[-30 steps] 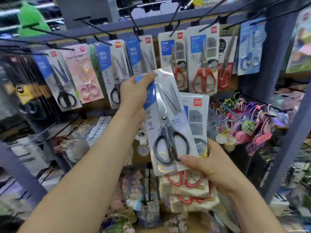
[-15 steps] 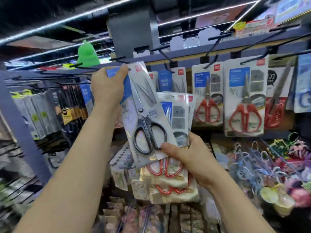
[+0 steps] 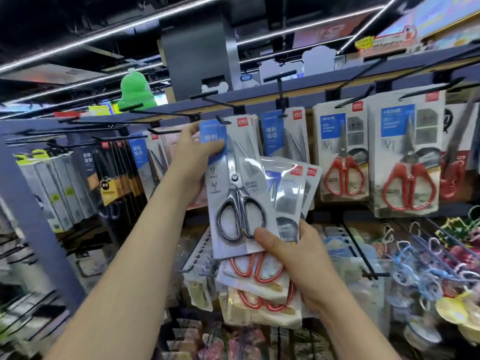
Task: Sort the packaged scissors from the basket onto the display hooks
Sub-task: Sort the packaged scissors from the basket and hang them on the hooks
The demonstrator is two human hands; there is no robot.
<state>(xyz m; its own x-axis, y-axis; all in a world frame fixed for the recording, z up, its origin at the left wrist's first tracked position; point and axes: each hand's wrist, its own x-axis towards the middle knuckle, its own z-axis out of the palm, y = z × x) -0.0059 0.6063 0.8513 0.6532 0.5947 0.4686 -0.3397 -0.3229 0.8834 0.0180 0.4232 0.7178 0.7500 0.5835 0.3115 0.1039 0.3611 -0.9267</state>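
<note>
- The left hand pinches the top left corner of a pack of grey-handled scissors, thumb on its blue label.
- The pack's top edge is right at the tip of a black hook; whether it is threaded on cannot be told.
- The right hand grips a fanned stack of packs, its thumb lying on the grey pack's lower corner.
- The dark blue rack carries rows of hooks, with red-handled scissors hanging to the right.
- Coloured trinkets hang below right.
- Light strips cross a black ceiling, above a green toy.
</note>
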